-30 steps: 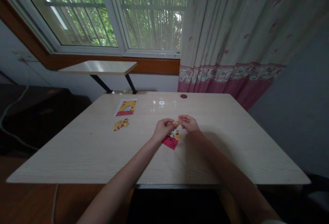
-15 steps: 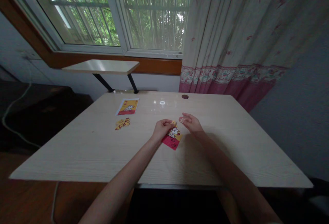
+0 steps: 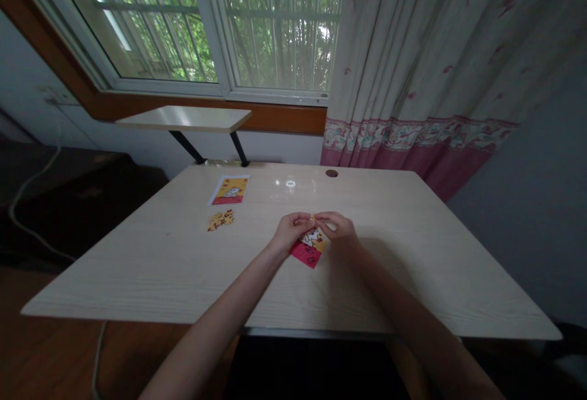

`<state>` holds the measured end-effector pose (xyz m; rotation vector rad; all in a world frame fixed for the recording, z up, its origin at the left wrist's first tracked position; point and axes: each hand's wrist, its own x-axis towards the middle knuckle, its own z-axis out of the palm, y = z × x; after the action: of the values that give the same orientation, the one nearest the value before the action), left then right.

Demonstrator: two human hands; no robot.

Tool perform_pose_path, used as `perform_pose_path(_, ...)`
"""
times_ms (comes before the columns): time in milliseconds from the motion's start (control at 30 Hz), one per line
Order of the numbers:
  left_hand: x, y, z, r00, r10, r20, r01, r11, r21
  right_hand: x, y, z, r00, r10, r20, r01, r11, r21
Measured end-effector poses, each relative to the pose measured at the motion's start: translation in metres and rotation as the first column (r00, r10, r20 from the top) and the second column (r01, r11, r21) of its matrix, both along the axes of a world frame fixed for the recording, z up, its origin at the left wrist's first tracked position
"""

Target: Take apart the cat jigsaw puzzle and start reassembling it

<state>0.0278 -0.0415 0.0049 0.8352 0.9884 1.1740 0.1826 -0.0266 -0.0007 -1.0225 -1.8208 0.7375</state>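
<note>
A partly joined jigsaw puzzle [image 3: 308,253], red at its near end with a white animal on yellow above, lies tilted on the table in front of me. My left hand [image 3: 291,231] covers its upper left side, fingers closed at the top edge. From the other side my right hand [image 3: 338,229] meets it, thumb and fingers pinched together at the puzzle's top. Between the fingertips shows a bit of a yellow puzzle piece [image 3: 312,217], mostly hidden. Over to the left lies a loose pile of yellow and red puzzle pieces [image 3: 221,221].
Behind the pile lies a picture card [image 3: 232,190] with the same white animal on yellow and red. A small raised shelf [image 3: 186,117] on black legs stands at the table's back left. A round cable hole [image 3: 331,174] sits near the back edge, before the curtain [image 3: 403,137].
My right hand has moved left and down with its piece, from beside the puzzle to its top edge, meeting my left fingertips. The left hand has stayed almost still.
</note>
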Motion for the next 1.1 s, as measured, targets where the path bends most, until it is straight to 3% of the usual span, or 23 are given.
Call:
perform_pose_path(167, -0.004, -0.004, 0.005, 0.995, 0.049, -0.089, -0.047, 0.999, 0.019, -0.001, -0.003, 0.003, 0.998, 0.05, -0.024, -0.051, 0.999, -0.017)
perform_pose_path(267, -0.028, -0.005, 0.009, 0.948, 0.126, -0.293, -0.109, 0.991, 0.074, 0.001, 0.0, 0.0, 0.998, 0.06, -0.02, -0.061, 0.996, -0.064)
perform_pose_path(333, -0.059, -0.008, 0.014, 0.825, 0.192, -0.532, -0.125, 0.979, 0.159, 0.004, 0.003, -0.003, 0.993, 0.067, 0.092, -0.06, 0.994, -0.087)
perform_pose_path(433, -0.118, -0.015, 0.021, 0.48, 0.283, -0.83, -0.083, 0.957, 0.279, 0.006, 0.004, -0.007, 0.932, 0.079, 0.353, -0.05, 0.995, -0.09)
perform_pose_path(467, -0.137, -0.018, 0.022, 0.376, 0.275, -0.885, -0.068, 0.961, 0.269, 0.006, 0.004, -0.008, 0.901, 0.076, 0.428, -0.042, 0.995, -0.087)
perform_pose_path(600, -0.192, -0.031, 0.021, 0.072, 0.129, -0.989, -0.084, 0.989, 0.123, 0.001, -0.001, -0.009, 0.801, 0.061, 0.595, -0.022, 0.997, -0.073)
perform_pose_path(700, -0.205, -0.036, 0.017, -0.016, 0.116, -0.993, -0.106, 0.988, 0.117, -0.003, -0.002, -0.009, 0.782, 0.055, 0.621, 0.005, 0.995, -0.095)
perform_pose_path(833, -0.192, -0.039, 0.017, -0.142, 0.234, -0.962, -0.052, 0.969, 0.243, -0.004, 0.001, -0.006, 0.787, 0.06, 0.614, 0.075, 0.979, -0.192)
perform_pose_path(900, -0.173, -0.039, 0.02, -0.152, 0.287, -0.946, 0.038, 0.958, 0.284, -0.003, 0.002, -0.004, 0.794, 0.073, 0.603, 0.094, 0.966, -0.241)
perform_pose_path(1100, -0.09, -0.037, 0.024, 0.105, 0.196, -0.975, 0.35, 0.91, 0.221, 0.0, 0.002, 0.001, 0.85, 0.132, 0.51, 0.037, 0.95, -0.309)
